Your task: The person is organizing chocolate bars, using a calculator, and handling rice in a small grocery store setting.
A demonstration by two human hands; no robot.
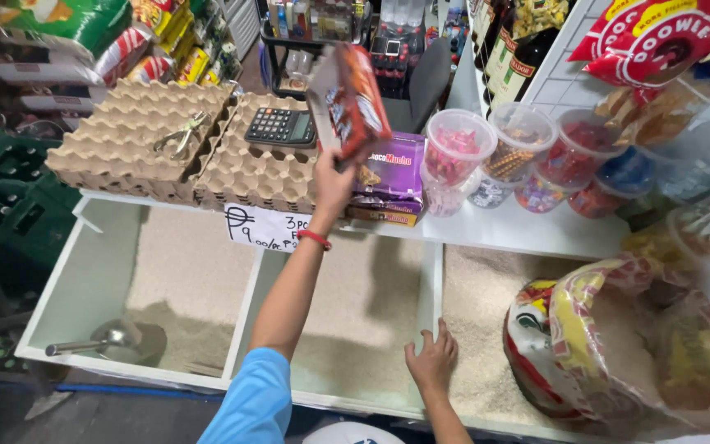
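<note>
We see the left hand (333, 182) raised over the white surface (527, 230), fingers clamped on the lower end of an orange-and-red snack box (353, 103), which is held up tilted in the air above a purple snack pack (389, 171) lying on that surface. A red band sits on that wrist. The right hand (431, 358) is released, fingers spread flat and resting on the white divider (431, 288) between two rice bins. We note the bins below the surface: the left bin (92, 279) holds a metal scoop (96, 341) on a low heap of rice, the middle one lies under the raised arm, the right one is filled beside a large printed rice sack (618, 345). Behind the left hand, stacked cardboard egg trays (137, 136) carry metal tongs (181, 136) and a black calculator (281, 127). To the right of the purple pack stand clear candy tubs (458, 148), close together.
</note>
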